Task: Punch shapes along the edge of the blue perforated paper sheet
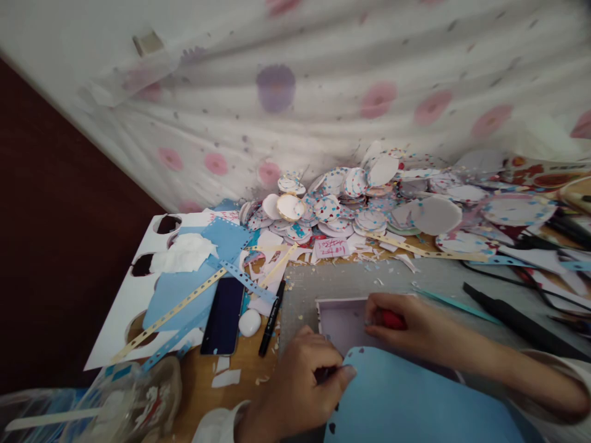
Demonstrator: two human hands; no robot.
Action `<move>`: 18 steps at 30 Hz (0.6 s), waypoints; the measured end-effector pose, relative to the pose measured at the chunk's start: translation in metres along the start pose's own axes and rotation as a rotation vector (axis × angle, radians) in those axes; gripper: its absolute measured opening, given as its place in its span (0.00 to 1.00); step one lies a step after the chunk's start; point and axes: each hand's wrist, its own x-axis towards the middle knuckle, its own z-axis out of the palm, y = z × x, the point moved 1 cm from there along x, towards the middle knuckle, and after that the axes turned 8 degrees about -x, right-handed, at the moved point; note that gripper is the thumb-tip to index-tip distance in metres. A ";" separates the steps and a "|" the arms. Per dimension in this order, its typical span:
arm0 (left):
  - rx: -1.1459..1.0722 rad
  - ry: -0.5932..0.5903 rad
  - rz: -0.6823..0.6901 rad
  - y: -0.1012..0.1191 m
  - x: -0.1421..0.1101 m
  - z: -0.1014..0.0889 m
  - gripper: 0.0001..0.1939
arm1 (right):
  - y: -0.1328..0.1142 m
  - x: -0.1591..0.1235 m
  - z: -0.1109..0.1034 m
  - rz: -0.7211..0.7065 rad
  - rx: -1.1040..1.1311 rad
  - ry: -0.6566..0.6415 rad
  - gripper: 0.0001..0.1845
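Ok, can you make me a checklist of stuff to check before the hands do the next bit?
1. Left hand on the blue sheet: ok, it holds the sheet near a rounded corner.
2. Right hand has the red thing: ok, though fingers hide most of it.
3. Holes along the whole sheet edge: cannot tell, dark spots show near the corner but much of the edge is out of sight.
4. Gray mat free of scraps: not ok, small paper bits lie on it.
5. Phone out of the way: ok, it lies to the left, apart from both hands.
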 end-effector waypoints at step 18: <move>-0.055 0.082 -0.041 -0.007 -0.011 0.001 0.21 | 0.009 0.004 0.000 -0.021 -0.056 -0.042 0.12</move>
